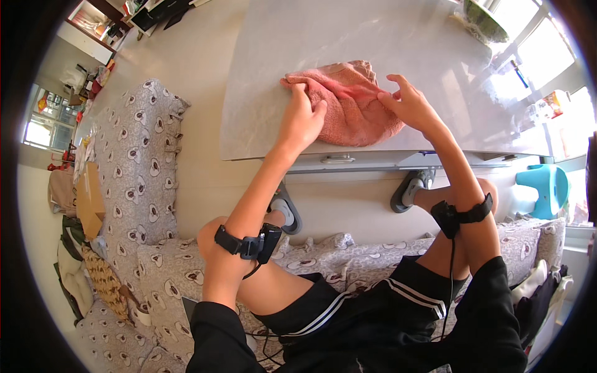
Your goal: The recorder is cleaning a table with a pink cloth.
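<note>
A crumpled pink cloth, like a terry towel (pixel 354 109), lies bunched on the grey glossy table (pixel 280 42) near its front edge. My left hand (pixel 304 114) grips the cloth's left side, its fingertips hidden in or behind the fabric. At the cloth's right side, my right hand (pixel 410 100) pinches a bit of it between thumb and a finger, with the index finger raised. Folds hide the underside of the cloth. Each forearm wears a black strap with a small device.
A cut watermelon (pixel 485 21) in plastic wrap sits at the table's far right. A drawer handle (pixel 337 159) is under the front edge. To the right stands a blue plastic stool (pixel 543 191). A patterned covered sofa (pixel 140 163) runs along the left and beneath me, with a cardboard box (pixel 88 200) beyond.
</note>
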A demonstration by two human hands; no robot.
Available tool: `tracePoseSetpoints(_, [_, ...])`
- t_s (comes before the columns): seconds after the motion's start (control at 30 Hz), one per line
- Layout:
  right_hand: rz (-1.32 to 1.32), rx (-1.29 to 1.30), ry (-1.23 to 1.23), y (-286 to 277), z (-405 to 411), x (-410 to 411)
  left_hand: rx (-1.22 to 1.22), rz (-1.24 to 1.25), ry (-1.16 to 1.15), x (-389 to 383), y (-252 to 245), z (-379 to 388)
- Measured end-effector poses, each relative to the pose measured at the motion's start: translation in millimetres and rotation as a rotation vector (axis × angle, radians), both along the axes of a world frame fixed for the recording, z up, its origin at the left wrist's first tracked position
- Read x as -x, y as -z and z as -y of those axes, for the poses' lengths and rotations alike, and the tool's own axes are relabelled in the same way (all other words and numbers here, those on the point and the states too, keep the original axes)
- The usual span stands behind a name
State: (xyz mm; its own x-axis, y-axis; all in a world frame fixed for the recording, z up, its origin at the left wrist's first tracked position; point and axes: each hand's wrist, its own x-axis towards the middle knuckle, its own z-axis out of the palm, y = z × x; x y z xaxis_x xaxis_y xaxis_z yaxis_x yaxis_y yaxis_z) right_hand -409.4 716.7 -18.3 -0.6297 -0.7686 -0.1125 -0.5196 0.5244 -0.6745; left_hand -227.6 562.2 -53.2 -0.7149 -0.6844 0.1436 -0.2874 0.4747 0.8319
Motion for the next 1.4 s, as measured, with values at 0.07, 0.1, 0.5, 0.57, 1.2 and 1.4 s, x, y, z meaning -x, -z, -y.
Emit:
tracePoseSetpoints(0.07, [-0.021,0.045,-0.039,-5,4,-8,-0.039,-0.016,0.011,-12,-4,9])
tracePoseSetpoints(0.1, [-0.008,0.038,-0.032,0,6,-10,-0.138,0.003,0.008,-19,-7,12])
tracePoseSetpoints(0.5, [0.061,-0.156,-0.288,-8,-11,-7,-0.310,0.466,0.007,-66,-40,23])
tracePoseSetpoints(0.57, [0.050,-0.118,-0.322,-15,-10,-6,-0.189,0.559,0.017,-67,-40,27])
tracePoseSetpoints(1.2, [-0.396,0.065,-0.224,1,37,-4,0.569,0.411,-0.094,-18,-19,52])
tracePoseSetpoints(1.4, [-0.435,0.124,-0.381,-1,29,-5,0.588,0.438,0.025,-27,-32,49])
